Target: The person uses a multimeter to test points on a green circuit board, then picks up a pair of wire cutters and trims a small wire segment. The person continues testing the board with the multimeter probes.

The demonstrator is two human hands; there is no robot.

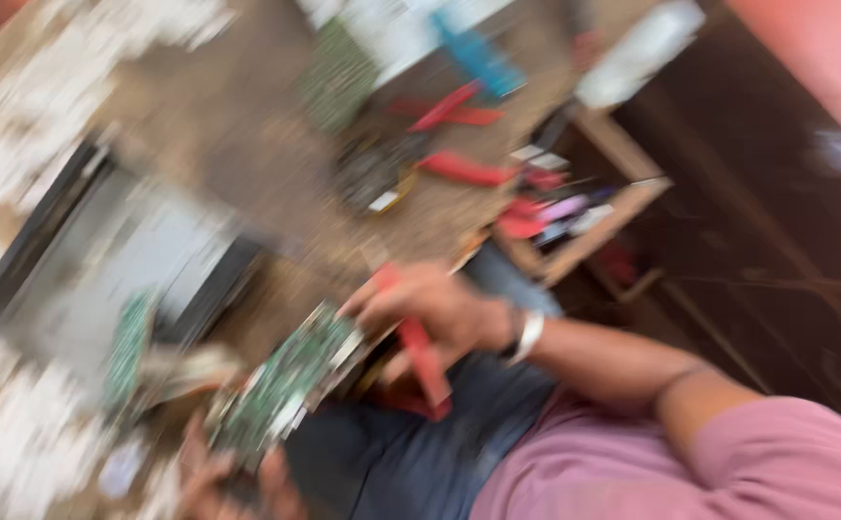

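Note:
The whole view is motion-blurred and tilted. My right hand (435,310), with a light band on its wrist, is shut on a red-handled tool (422,358) whose handle points down over my lap. The hand rests at the upper end of a green circuit board (287,377). My left hand (237,480) holds that board from its lower end, near the bottom edge of the frame. The tool's tip is hidden by blur.
An open grey and black device case (122,255) lies on the brown worktable, with another green board (128,349) beside it. Red-handled tools (461,169), a blue tool (480,55) and a wooden tray of small items (622,207) sit further off. White scraps (25,144) cover the left.

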